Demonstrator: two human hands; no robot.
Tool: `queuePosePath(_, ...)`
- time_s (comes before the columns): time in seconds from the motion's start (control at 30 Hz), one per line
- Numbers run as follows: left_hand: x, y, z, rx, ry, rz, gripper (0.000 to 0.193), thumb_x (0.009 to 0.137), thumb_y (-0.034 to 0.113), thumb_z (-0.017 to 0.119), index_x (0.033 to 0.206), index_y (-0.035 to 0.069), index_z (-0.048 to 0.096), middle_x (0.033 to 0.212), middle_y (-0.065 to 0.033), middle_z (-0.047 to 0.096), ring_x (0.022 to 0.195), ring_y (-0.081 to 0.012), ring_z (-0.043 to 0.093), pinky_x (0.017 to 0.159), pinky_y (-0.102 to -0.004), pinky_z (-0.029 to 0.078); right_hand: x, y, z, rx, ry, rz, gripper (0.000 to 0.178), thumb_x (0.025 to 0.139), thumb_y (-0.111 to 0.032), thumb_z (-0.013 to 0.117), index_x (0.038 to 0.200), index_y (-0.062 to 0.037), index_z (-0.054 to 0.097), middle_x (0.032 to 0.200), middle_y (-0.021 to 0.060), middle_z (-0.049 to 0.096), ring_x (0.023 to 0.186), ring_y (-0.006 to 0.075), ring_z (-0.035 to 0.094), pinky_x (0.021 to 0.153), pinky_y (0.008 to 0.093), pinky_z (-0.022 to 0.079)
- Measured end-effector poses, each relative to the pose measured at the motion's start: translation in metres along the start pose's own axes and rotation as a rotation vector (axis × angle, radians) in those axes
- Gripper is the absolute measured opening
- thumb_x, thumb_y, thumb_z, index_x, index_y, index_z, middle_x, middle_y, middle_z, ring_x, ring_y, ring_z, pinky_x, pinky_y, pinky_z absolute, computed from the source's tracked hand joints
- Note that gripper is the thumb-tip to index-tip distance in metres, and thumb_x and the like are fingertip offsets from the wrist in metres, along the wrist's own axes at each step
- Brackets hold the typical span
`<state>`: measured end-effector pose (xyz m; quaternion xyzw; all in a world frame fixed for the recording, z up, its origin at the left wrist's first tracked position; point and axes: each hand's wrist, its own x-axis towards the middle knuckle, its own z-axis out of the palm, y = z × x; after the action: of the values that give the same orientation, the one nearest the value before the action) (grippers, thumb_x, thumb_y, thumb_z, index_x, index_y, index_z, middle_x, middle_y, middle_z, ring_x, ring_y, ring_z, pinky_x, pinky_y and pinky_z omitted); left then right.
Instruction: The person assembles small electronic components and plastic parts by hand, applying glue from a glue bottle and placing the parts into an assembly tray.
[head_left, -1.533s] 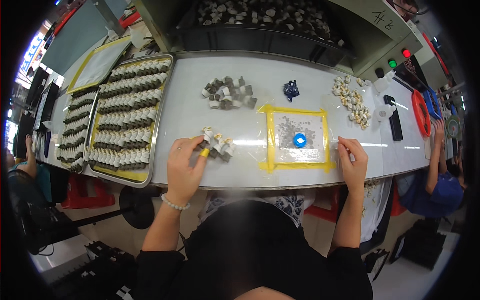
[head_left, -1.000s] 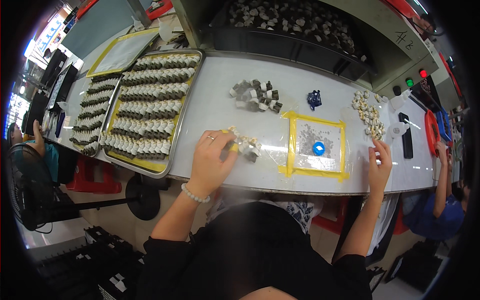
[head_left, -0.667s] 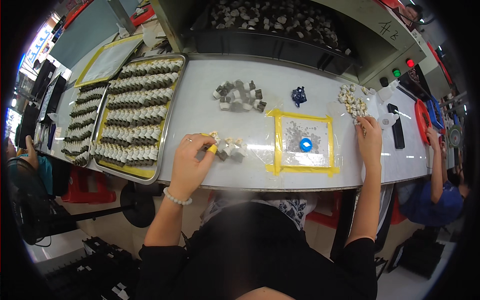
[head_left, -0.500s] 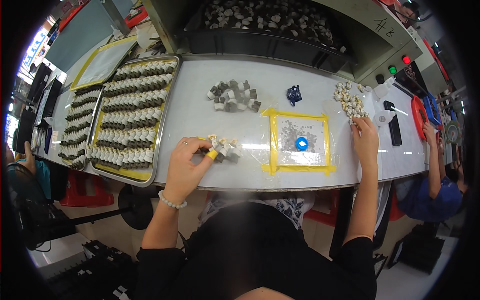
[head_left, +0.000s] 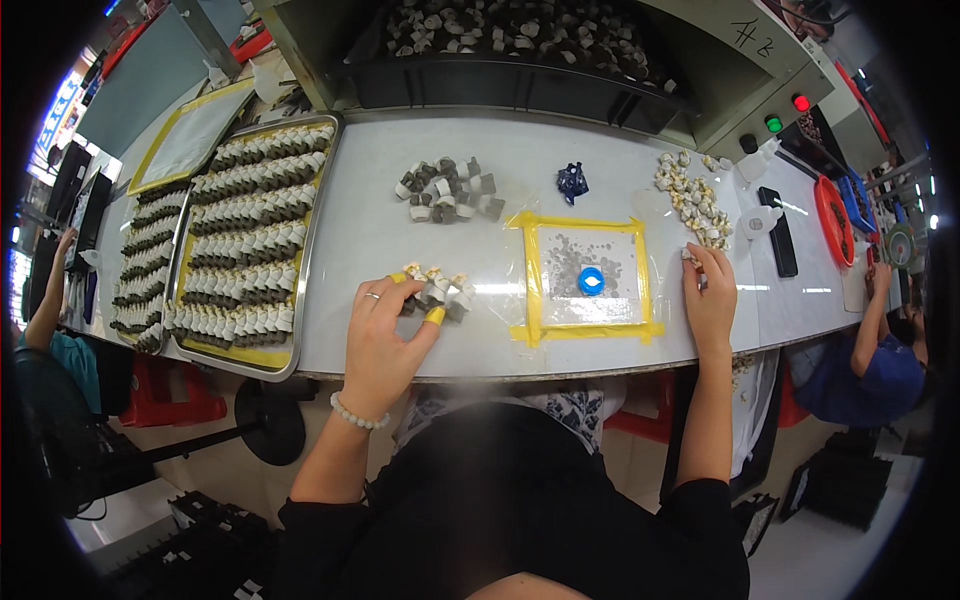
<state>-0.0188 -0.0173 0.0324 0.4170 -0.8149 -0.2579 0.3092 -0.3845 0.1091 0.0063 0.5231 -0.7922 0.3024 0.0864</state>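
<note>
My left hand [head_left: 385,322], with yellow covers on thumb and index finger, curls around a short row of small white-and-grey figurine pieces [head_left: 436,287] with yellowish tops, steadying them on the table. Between the fingertips of my right hand [head_left: 711,300] is a small white-and-yellow piece [head_left: 687,256], partly hidden. Just beyond that hand lies a loose pile of similar white-and-yellow pieces [head_left: 692,195]. A square plate edged with yellow tape [head_left: 533,280] sits between my hands, bearing grey smudges and a small blue round container [head_left: 591,281]. Farther back is a cluster of white-and-grey pieces [head_left: 445,188].
To the left, a metal tray [head_left: 300,330] carries rows of finished-looking figurines. A black bin [head_left: 520,86] full of pieces stands at the back. Dark blue crumpled material [head_left: 571,184], a white bottle [head_left: 760,221] and a black phone-like slab [head_left: 778,232] lie around. Other people work at both sides.
My right hand has drawn back from the white-and-yellow pile toward me, a piece now in its fingertips. My left hand stays by the row, its thumb slightly farther from the index finger.
</note>
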Motion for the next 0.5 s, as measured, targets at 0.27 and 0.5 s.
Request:
queuePosePath(0.27, -0.001, 0.005, 0.013, 0.077, 0.013, 0.065, 0.041, 0.065, 0.013, 0.072, 0.101, -0.001, 0.058, 0.102, -0.0149, 0.055, 0.099, -0.032, 0.049, 0.084, -0.0402, 0.043, -0.001, -0.001, 0.002, 0.038, 0.014, 0.022, 0.022, 0.081, -0.001, 0.061, 0.102, -0.0033, 0.064, 0.094, 0.0108, 0.06, 0.073, 0.0223, 0.059, 0.066, 0.0311, 0.049)
queuePosePath(0.5, 0.0, 0.008, 0.03, 0.182, 0.048, 0.07, 0.045, 0.062, 0.016, 0.076, 0.099, 0.004, 0.053, 0.1, -0.0135, 0.05, 0.098, -0.0324, 0.047, 0.084, -0.0427, 0.041, -0.001, -0.001, 0.001, 0.034, 0.013, 0.008, 0.022, 0.081, -0.002, 0.061, 0.103, -0.0029, 0.064, 0.095, 0.0111, 0.059, 0.071, 0.0221, 0.06, 0.063, 0.0301, 0.05)
